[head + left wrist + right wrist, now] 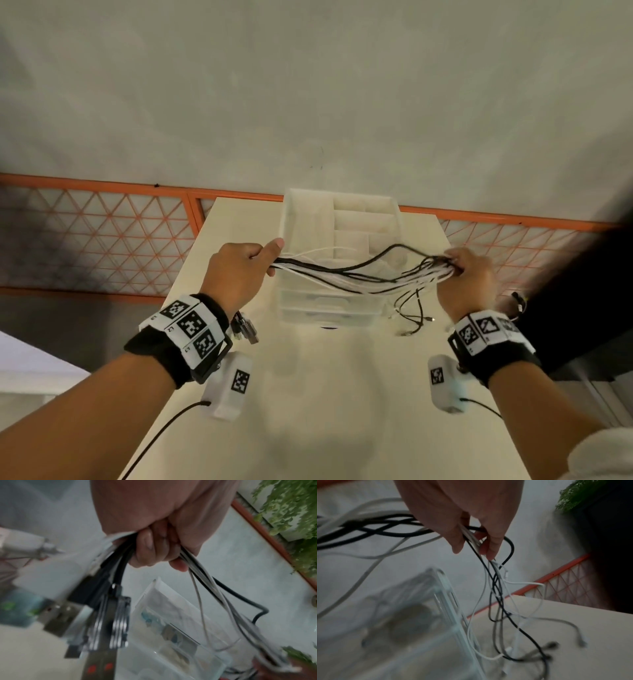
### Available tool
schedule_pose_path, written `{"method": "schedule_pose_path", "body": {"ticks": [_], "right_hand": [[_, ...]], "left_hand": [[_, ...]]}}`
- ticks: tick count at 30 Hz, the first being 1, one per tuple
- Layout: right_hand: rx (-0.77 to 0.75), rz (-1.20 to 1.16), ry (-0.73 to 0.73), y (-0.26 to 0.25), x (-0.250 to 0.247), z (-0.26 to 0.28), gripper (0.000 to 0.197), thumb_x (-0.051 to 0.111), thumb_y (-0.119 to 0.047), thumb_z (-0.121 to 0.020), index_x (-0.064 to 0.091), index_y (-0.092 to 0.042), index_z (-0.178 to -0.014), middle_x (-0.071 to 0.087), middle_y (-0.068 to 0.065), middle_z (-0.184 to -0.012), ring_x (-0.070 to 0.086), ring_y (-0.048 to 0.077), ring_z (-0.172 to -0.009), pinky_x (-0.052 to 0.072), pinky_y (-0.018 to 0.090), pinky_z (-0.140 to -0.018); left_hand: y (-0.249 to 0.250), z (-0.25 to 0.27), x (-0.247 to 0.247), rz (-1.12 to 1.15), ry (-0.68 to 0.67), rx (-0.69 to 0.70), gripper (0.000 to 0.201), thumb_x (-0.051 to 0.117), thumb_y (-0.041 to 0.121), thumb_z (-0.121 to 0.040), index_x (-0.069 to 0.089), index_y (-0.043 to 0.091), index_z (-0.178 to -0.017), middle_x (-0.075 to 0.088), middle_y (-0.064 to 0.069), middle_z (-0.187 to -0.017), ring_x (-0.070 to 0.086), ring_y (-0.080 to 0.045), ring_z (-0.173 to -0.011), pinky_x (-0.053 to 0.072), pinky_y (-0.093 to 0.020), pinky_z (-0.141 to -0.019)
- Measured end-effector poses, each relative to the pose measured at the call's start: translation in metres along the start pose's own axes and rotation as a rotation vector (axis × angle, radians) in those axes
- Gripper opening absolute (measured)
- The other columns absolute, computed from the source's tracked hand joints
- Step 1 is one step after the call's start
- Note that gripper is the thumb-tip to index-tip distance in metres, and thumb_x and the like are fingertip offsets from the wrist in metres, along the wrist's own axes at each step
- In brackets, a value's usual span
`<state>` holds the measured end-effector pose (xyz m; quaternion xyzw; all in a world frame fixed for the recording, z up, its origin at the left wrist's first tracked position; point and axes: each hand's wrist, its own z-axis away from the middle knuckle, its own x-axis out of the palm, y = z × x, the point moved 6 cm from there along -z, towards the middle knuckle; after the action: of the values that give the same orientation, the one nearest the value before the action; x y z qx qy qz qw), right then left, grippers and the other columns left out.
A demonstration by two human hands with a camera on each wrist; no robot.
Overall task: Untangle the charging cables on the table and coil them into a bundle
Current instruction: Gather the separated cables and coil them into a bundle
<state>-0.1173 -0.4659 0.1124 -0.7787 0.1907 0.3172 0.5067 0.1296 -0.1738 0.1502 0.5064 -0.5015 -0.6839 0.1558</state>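
My hands: 2, left hand and right hand.
Cables: one mixed strand, black and white; exact count unreadable.
USB plugs: several, blurred.
Clear drawer organiser: 1.
Worktop: 1.

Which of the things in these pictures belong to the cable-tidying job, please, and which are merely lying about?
Part of the job:
- cables, black and white, stretched between both hands
- left hand, gripping the plug ends
- right hand, gripping the other side, loose ends hanging onto the table

Just lying about:
- clear drawer box
- orange fence
- green plants
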Motion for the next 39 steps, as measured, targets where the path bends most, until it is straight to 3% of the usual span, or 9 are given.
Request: {"method": "schedule_pose_path", "body": {"ticks": [5,9,13,16,21,28,31,34,39], "right_hand": [[0.091,0.337,-0.577,0.036,0.051,0.064,0.06,0.063,-0.007,-0.078,0.061,-0.029,-0.134,0.055,0.011,-0.136,0.055,0.033,-0.123,0.046,0.041,-0.106],[-0.108,-0.025,-0.3,-0.022,0.024,0.074,0.038,0.072,-0.008,-0.076,0.073,-0.024,-0.11,0.069,0.001,-0.118,0.064,0.024,-0.109,0.051,0.032,-0.091],[-0.464,-0.37,-0.483,-0.123,0.019,0.114,0.037,0.082,-0.024,-0.076,0.065,-0.024,-0.11,0.064,-0.009,-0.109,0.063,0.006,-0.092,0.049,0.017,-0.073],[-0.597,-0.351,-0.33,-0.146,0.029,0.129,0.025,0.078,-0.013,-0.074,0.061,-0.015,-0.093,0.057,-0.003,-0.087,0.053,0.009,-0.071,0.044,0.019,-0.063],[-0.474,-0.264,-0.283,-0.127,0.037,0.11,0.035,0.084,-0.033,-0.077,0.052,-0.018,-0.074,0.048,-0.008,-0.056,0.044,0.013,-0.051,0.042,0.032,-0.048],[-0.441,-0.212,-0.263,-0.127,0.035,0.108,0.026,0.076,-0.019,-0.08,0.054,-0.015,-0.066,0.045,-0.008,-0.045,0.041,0.013,-0.043,0.043,0.031,-0.046],[-0.321,-0.229,-0.504,-0.116,0.051,0.118,0.023,0.065,-0.018,-0.087,0.054,-0.011,-0.068,0.054,-0.005,-0.049,0.048,0.009,-0.046,0.045,0.02,-0.051],[-0.174,-0.16,-0.753,-0.093,0.067,0.126,0.025,0.052,-0.025,-0.094,0.068,-0.017,-0.077,0.074,-0.001,-0.067,0.067,0.007,-0.064,0.058,0.034,-0.073],[-0.093,0.024,-0.724,-0.062,0.059,0.114,0.023,0.052,-0.038,-0.096,0.061,-0.023,-0.081,0.069,0.003,-0.083,0.063,0.025,-0.082,0.045,0.026,-0.064]], "left_hand": [[-0.009,0.003,0.015,0.172,-0.1,-0.075,0.053,0.057,0.054,-0.091,0.066,0.011,-0.063,0.034,0.01,-0.036,0.027,-0.011,-0.034,0.026,-0.028,-0.047],[-0.001,0.01,0.03,0.213,-0.224,-0.111,0.052,0.053,0.048,-0.096,0.059,0.007,-0.064,0.038,0.011,-0.037,0.024,-0.009,-0.032,0.022,-0.022,-0.043],[0.018,0.019,0.049,0.226,-0.363,-0.086,0.054,0.055,0.051,-0.094,0.056,0.015,-0.055,0.032,0.007,-0.043,0.021,-0.012,-0.037,0.02,-0.023,-0.044],[0.029,0.026,0.059,0.248,-0.475,-0.092,0.048,0.053,0.051,-0.095,0.057,0.009,-0.07,0.028,0.003,-0.05,0.018,-0.015,-0.045,0.016,-0.025,-0.045],[0.024,0.029,0.054,0.14,-0.529,-0.092,0.052,0.052,0.044,-0.098,0.063,-0.007,-0.092,0.035,0.004,-0.049,0.023,-0.013,-0.042,0.021,-0.022,-0.041],[0.026,0.023,0.046,0.188,-0.427,-0.081,0.041,0.055,0.04,-0.097,0.058,0.008,-0.072,0.035,0.002,-0.051,0.023,-0.012,-0.041,0.021,-0.022,-0.042],[0.033,0.02,0.041,0.34,-0.329,-0.061,0.042,0.056,0.036,-0.098,0.044,0.008,-0.069,0.03,0.005,-0.05,0.018,-0.014,-0.044,0.019,-0.023,-0.043],[0.044,0.024,0.044,0.414,-0.39,0.01,0.04,0.055,0.035,-0.098,0.046,0.01,-0.068,0.029,0.01,-0.048,0.016,-0.014,-0.046,0.018,-0.024,-0.044],[0.05,0.03,0.045,0.493,-0.455,0.029,0.042,0.06,0.034,-0.096,0.05,0.02,-0.057,0.026,0.009,-0.05,0.015,-0.014,-0.047,0.017,-0.025,-0.046]]}}
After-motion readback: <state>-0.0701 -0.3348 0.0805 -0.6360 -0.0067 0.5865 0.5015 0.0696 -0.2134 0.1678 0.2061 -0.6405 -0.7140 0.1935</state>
